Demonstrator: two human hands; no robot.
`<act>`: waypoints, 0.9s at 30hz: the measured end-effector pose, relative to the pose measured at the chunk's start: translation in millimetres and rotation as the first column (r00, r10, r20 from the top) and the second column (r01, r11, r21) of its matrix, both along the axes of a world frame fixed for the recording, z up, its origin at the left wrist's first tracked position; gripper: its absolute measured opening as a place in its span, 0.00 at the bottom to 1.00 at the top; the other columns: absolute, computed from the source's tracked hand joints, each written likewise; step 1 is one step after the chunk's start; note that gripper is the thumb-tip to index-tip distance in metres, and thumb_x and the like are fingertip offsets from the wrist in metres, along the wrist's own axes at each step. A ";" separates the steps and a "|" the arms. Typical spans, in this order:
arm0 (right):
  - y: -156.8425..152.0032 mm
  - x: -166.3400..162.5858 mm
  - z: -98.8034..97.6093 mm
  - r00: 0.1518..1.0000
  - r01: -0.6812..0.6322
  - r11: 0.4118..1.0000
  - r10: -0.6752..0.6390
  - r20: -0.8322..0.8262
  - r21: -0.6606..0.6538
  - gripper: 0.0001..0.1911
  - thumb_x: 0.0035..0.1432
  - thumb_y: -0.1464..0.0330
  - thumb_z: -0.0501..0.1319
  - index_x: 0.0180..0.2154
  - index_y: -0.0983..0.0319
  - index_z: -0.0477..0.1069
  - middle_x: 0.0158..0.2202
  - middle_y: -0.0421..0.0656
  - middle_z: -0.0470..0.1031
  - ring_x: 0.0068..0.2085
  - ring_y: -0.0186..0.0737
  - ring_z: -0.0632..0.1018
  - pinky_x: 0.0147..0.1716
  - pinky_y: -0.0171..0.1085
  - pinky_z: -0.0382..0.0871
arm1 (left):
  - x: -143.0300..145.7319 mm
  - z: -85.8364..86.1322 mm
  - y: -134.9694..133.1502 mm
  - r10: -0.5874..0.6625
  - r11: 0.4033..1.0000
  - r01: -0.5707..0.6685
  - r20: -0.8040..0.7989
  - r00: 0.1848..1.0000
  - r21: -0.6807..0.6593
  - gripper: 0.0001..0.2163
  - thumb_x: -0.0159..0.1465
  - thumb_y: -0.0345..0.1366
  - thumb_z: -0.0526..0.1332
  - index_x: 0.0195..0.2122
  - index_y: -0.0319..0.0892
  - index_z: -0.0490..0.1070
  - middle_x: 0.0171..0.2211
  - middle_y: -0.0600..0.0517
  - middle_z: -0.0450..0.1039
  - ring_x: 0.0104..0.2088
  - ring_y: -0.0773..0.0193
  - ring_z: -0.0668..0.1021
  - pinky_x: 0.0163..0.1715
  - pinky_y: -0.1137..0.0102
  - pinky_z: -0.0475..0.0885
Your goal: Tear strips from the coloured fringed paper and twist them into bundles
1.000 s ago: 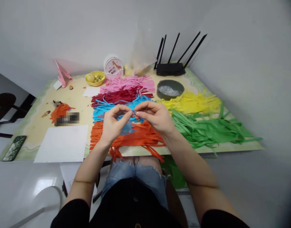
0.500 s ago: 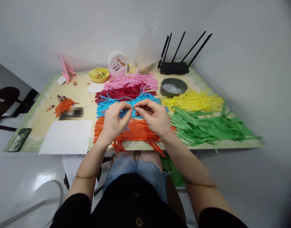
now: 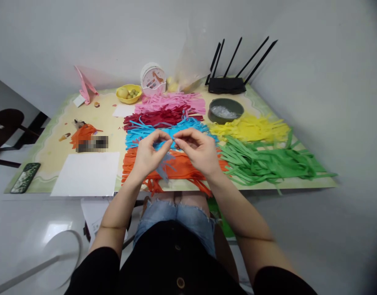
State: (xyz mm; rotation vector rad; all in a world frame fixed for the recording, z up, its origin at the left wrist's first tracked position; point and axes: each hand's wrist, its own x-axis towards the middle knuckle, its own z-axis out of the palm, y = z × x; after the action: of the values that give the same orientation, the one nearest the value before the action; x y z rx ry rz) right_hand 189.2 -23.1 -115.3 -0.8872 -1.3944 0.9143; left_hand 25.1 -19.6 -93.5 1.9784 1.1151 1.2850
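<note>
My left hand [image 3: 150, 153] and my right hand [image 3: 198, 150] meet over the table, thumbs and index fingers pinched with the tips close together. What the pinches hold is too small to make out. Below the left fingers shows a blurred grey-blue strip-like piece [image 3: 166, 167]; whether it hangs from them I cannot tell. Under the hands lie a blue fringed bundle [image 3: 136, 135] and an orange fringed bundle [image 3: 180, 167], both partly hidden. Behind them are a dark red fringed bundle [image 3: 157, 118] and a pink one [image 3: 171, 103].
Yellow [image 3: 253, 128] and green fringed bundles [image 3: 277, 164] lie at right. A dark bowl [image 3: 211, 116] holds something clear; behind stands a black router [image 3: 227, 85]. At left are a white sheet [image 3: 85, 174], a phone [image 3: 25, 178], an orange fringed piece [image 3: 84, 133] and a yellow fruit dish [image 3: 128, 101].
The grey-blue piece below my left fingers shows larger and lower than before. Both hands keep nearly the same pinched pose. The whole view has shifted slightly.
</note>
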 end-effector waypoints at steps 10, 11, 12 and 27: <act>-2.2 2.8 -4.7 1.000 -0.001 1.000 0.001 0.009 0.028 0.07 0.58 0.64 0.68 0.35 0.61 0.78 0.33 0.40 0.79 0.31 0.33 0.79 0.33 0.34 0.75 | 0.1 -6.7 1.2 -0.060 0.996 0.061 -0.014 0.998 0.067 0.03 0.62 0.32 0.62 0.31 0.41 0.72 0.30 0.53 0.77 0.32 0.66 0.77 0.37 0.72 0.72; -1.6 3.6 -4.6 1.000 -0.009 1.000 0.009 0.006 0.026 0.07 0.58 0.64 0.68 0.35 0.61 0.78 0.33 0.40 0.79 0.31 0.33 0.79 0.33 0.34 0.75 | 0.0 -7.5 1.7 -0.076 0.996 0.076 0.008 0.997 0.049 0.03 0.62 0.32 0.63 0.31 0.41 0.72 0.30 0.53 0.77 0.32 0.66 0.78 0.38 0.72 0.72; -0.9 4.5 -4.5 1.000 -0.030 0.999 0.030 -0.006 0.018 0.07 0.57 0.63 0.68 0.35 0.61 0.78 0.33 0.40 0.79 0.31 0.33 0.79 0.33 0.34 0.75 | 0.1 -8.4 1.9 -0.087 0.996 0.086 0.039 0.995 0.025 0.04 0.62 0.33 0.63 0.31 0.41 0.72 0.30 0.53 0.77 0.32 0.66 0.78 0.38 0.72 0.73; -3.5 8.5 -1.7 0.994 -0.087 0.996 0.085 -0.065 -0.028 0.17 0.54 0.54 0.71 0.36 0.61 0.76 0.34 0.41 0.75 0.33 0.34 0.77 0.34 0.35 0.76 | 8.8 -14.9 -14.7 0.091 0.994 -0.099 0.169 0.981 0.041 0.04 0.62 0.33 0.68 0.31 0.40 0.76 0.29 0.53 0.78 0.31 0.68 0.79 0.35 0.73 0.73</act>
State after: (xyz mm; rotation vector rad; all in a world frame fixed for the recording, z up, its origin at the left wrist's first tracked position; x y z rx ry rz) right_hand 197.7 -26.6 -117.1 -0.8194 -1.3759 1.0235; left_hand 33.9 -34.3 -108.3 1.8329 1.1168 1.5114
